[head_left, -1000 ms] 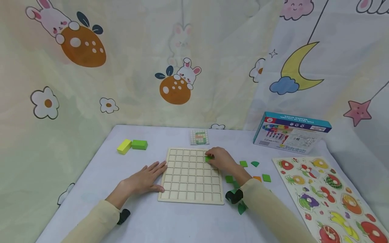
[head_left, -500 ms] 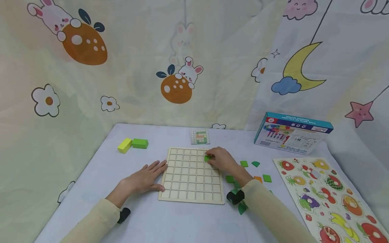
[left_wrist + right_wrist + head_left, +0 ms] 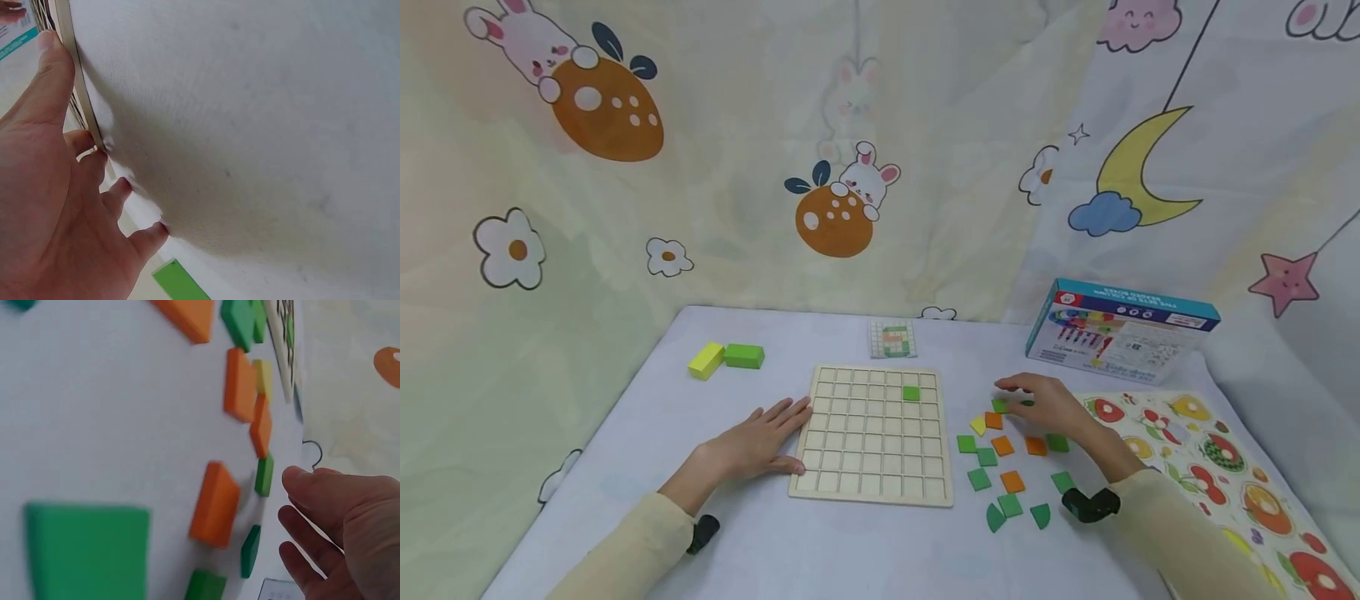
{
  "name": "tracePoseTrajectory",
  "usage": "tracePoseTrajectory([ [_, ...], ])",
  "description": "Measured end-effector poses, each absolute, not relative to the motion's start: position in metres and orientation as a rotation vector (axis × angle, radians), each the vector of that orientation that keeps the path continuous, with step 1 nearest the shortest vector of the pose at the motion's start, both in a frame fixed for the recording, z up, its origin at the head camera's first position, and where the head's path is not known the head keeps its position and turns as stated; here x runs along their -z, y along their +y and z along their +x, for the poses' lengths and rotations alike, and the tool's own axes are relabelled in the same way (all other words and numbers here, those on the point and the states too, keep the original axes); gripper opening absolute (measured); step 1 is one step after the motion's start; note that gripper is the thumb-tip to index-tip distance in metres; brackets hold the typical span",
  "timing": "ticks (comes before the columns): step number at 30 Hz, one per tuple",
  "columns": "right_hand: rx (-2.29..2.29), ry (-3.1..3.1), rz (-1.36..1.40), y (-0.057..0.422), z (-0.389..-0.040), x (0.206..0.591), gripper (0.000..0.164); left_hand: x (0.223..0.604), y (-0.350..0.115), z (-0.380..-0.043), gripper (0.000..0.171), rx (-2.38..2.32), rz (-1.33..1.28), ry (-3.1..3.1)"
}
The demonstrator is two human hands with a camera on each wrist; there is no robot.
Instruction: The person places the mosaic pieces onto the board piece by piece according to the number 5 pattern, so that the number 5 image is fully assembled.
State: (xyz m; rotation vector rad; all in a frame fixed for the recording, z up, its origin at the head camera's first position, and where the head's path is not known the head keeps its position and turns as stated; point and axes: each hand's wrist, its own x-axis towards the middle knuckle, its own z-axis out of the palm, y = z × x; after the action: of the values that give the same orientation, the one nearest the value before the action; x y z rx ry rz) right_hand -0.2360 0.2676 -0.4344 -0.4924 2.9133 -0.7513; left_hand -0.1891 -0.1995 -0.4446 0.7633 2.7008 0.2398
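My left hand (image 3: 756,442) lies with spread fingers at the left edge of a pale wooden grid board (image 3: 872,433). In the left wrist view its thumb (image 3: 55,69) rests along the board's side. A single light green square tile (image 3: 911,393) sits in a cell near the board's upper right. To the right of the board, my right hand (image 3: 1047,408) hovers with its fingertips over another light green square tile (image 3: 999,406). In the right wrist view the thumb is close to that green tile (image 3: 264,476), and nothing shows between thumb and fingers.
Several green, orange and yellow tiles, including an orange square (image 3: 1012,482), lie right of the board. A printed pattern card (image 3: 892,340) is behind it. Yellow (image 3: 707,361) and green (image 3: 744,357) blocks stand back left; a box (image 3: 1123,329) and fruit puzzle sheet (image 3: 1232,492) are right.
My right hand has let go of the light green tile, leaving it in a board cell, and has moved right to the loose tiles. My left hand has stayed put.
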Motion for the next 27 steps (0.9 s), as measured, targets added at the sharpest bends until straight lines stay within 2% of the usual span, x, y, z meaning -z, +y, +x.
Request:
tracePoseTrajectory([
  [5, 0.737, 2.85, -0.496, 0.279, -0.232, 0.44, 0.04, 0.444, -0.201, -0.19, 0.093, -0.248, 0.753, 2.698],
  [18, 0.698, 2.901, -0.436, 0.271, -0.234, 0.44, 0.038, 0.444, -0.2, -0.19, 0.092, -0.253, 0.76, 2.7],
  [23, 0.753, 2.929, -0.427, 0.241, -0.242, 0.432, 0.04, 0.441, -0.199, -0.189, 0.092, -0.255, 0.744, 2.694],
  [27, 0.766, 2.934, -0.549, 0.198, -0.25, 0.427, 0.041, 0.44, -0.198, -0.188, 0.093, -0.251, 0.746, 2.69],
])
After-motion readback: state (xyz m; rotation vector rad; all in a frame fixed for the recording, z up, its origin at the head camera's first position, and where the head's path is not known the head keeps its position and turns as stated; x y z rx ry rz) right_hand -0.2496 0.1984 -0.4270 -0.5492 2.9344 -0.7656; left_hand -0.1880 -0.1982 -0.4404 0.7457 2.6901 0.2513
